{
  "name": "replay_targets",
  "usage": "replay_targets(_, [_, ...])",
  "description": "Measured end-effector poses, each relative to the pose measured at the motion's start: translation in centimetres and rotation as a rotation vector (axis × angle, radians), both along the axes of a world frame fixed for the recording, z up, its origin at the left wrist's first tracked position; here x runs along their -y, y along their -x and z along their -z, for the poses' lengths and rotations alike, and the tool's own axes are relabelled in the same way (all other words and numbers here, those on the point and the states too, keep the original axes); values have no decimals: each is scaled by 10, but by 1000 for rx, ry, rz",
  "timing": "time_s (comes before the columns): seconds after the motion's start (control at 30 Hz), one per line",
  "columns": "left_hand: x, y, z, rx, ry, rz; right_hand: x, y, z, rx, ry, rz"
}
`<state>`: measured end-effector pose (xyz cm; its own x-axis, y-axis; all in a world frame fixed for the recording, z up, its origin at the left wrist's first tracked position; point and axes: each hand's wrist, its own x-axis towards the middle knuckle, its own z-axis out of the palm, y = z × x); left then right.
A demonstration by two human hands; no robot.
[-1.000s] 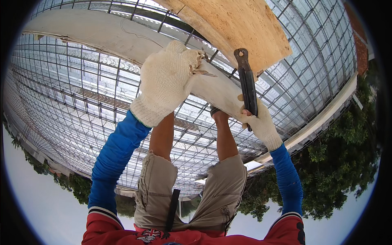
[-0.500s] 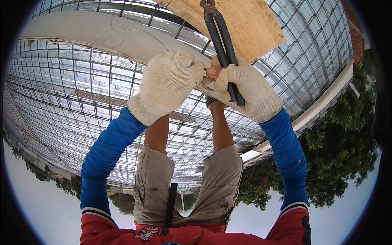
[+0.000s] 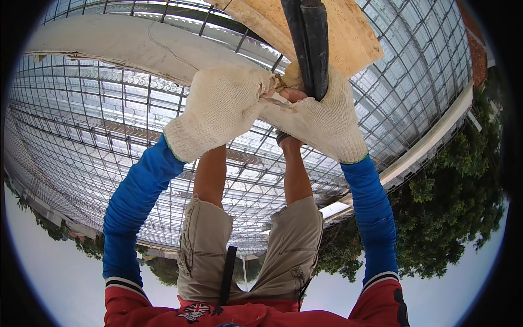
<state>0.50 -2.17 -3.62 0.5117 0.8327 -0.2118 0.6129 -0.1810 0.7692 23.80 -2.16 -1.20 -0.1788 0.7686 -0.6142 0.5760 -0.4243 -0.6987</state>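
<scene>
My right hand (image 3: 329, 120), in a worn white knit glove, is closed around the black handles of a pair of pincers (image 3: 315, 54). The tool points up and away, its head cut off by the top edge. A bare thumb shows through a torn part of this glove. My left hand (image 3: 220, 103), gloved the same way, has its fingers pinched together right beside that thumb. Frayed glove cloth spans the small gap between the hands. What the left fingertips grip is hidden. A thin wire (image 3: 171, 50) curves toward the left hand; I cannot tell whether it is held.
A grid of steel bars (image 3: 128, 103) over shiny metal decking spreads under my legs. Across it runs a pale beam (image 3: 103, 38), with a wooden board (image 3: 354, 41) at the far right. A pale ledge (image 3: 427, 139) and trees (image 3: 452, 201) border the right side.
The pincers have swung closer to upright and come nearer, and their head has left the view. My right hand has turned with them. My left fingers stay pinched by the right thumb.
</scene>
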Motion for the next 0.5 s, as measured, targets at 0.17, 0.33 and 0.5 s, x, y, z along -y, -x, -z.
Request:
replay_targets(0.17, [-1, 2, -5, -55, -11, 76, -16, 1, -17, 32, -9, -129])
replay_targets(0.33, [33, 1, 29, 23, -64, 55, -25, 0, -28, 129, 87, -229])
replay_targets(0.5, [11, -9, 0, -160, -121, 96, -22, -12, -20, -44, 201, 18])
